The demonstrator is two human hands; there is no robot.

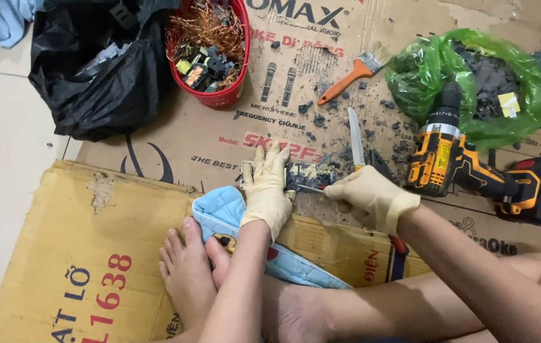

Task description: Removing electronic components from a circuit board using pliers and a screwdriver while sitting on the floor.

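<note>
Both hands wear thin cream gloves. My left hand (266, 186) presses down on the left end of a small circuit board (305, 174) lying on flattened cardboard (219, 143). My right hand (372, 197) grips a thin metal tool whose tip (308, 188) touches the board's near edge; a red handle end shows below the wrist. A knife (355, 136) lies just beyond the board, blade pointing away. My bare feet (188, 273) rest on the near cardboard beside a light blue cloth (223, 209).
A yellow and black cordless drill (473, 168) lies to the right. Behind it sits a green bag of dark scrap (473, 79). An orange-handled brush (350, 76), a red basket of copper wire and parts (210, 47), and a black bag (99, 63) stand further back. Dark debris dots the cardboard.
</note>
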